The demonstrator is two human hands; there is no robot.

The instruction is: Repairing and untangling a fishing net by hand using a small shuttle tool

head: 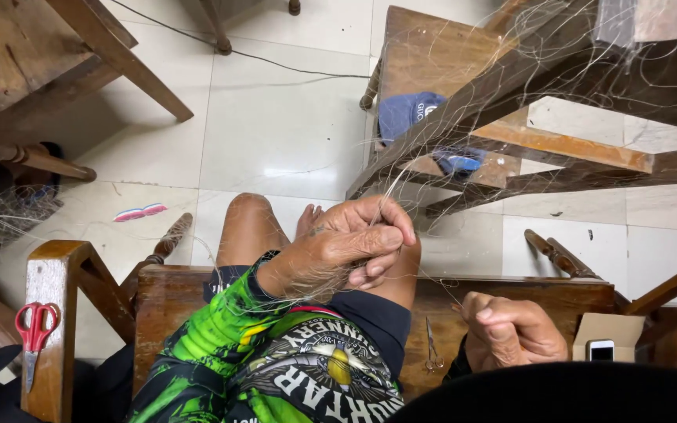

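A fine, pale fishing net (511,70) hangs over a wooden chair frame (566,149) at the upper right. Its strands run down toward my lap. My left hand (346,247), in a green patterned sleeve, sits above my bare knee (248,223) and pinches a bunch of net strands between thumb and fingers. My right hand (507,333) is lower right, over the wooden bench (174,301), with its fingers curled around a thin line that leads up to the left hand. What else it may hold is hidden.
Red-handled scissors (35,329) lie on a wooden armrest at the left. Small metal snips (432,348) rest on the bench. A phone in a cardboard box (601,348) sits at the right, a blue cap (407,111) on the chair seat. White tiled floor (276,133) lies ahead.
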